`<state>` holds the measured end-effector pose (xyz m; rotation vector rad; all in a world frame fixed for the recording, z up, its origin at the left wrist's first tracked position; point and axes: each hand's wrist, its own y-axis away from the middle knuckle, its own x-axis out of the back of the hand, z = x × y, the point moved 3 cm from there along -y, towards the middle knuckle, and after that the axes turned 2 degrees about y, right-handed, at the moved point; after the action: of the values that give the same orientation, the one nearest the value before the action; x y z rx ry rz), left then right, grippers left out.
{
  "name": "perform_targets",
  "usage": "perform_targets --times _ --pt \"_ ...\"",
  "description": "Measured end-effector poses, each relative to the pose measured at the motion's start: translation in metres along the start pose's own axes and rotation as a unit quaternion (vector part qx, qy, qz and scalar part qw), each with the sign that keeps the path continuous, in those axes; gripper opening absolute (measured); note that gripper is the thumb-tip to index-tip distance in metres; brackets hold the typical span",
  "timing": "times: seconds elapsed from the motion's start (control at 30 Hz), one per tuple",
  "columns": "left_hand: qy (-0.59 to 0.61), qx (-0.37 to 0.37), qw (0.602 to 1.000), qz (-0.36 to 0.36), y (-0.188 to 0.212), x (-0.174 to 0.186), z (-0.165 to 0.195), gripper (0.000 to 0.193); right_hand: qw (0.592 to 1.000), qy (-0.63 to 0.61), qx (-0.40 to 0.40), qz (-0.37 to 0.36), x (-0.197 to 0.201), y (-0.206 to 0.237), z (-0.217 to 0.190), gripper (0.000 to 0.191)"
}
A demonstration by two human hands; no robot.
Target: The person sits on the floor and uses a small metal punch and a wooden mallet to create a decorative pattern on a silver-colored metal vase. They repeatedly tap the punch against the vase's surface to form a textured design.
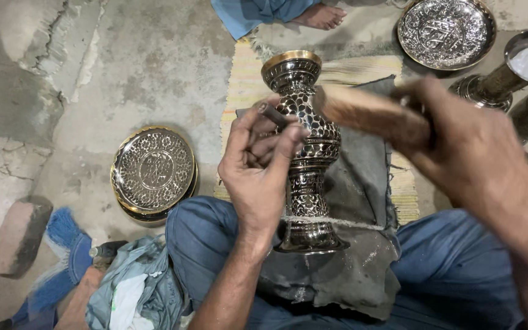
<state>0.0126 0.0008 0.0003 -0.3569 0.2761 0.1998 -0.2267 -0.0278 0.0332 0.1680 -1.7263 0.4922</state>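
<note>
Here the left hand (258,165) pinches a small tool (273,114) against the vase (307,153); the right hand's (472,153) grip clenches a wooden mallet (368,113).

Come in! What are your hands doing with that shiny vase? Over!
Left hand steadies engraved metal vase, small tool between fingers. Right hand grips wooden mallet, blurred. Vase upright on grey cloth. Nothing blocking.

The left hand (258,165) pinches a small chisel (273,115) against the engraved brass vase (305,183), which stands on a grey cloth (362,183) across the lap. The right hand (472,153) holds a blurred wooden mallet (368,113) just beside the vase's neck. Stacked engraved plates (153,171) lie on the floor left of the left hand.
</note>
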Motion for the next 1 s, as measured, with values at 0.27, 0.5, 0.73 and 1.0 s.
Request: perform_targets --times 0.27,0.5,0.73,1.0 --pt "-0.238 -0.153 0.957 -0.058 0.003 -0.018 0.011 0.030 0.980 0.112 0.138 0.085 0.041 -0.044 -0.006 0.051" --pt "-0.215 -0.065 0.974 -0.027 -0.003 -0.020 0.007 0.028 0.957 0.205 0.176 0.108 0.065 -0.061 -0.013 0.032" --pt "-0.290 -0.095 0.952 -0.025 -0.002 -0.019 0.006 0.029 0.961 0.131 0.221 0.099 0.071 -0.071 -0.019 0.041" --pt "-0.245 -0.121 0.961 -0.031 0.001 -0.021 0.003 0.029 0.969 0.132 0.196 0.072 0.070 -0.073 -0.018 0.032"
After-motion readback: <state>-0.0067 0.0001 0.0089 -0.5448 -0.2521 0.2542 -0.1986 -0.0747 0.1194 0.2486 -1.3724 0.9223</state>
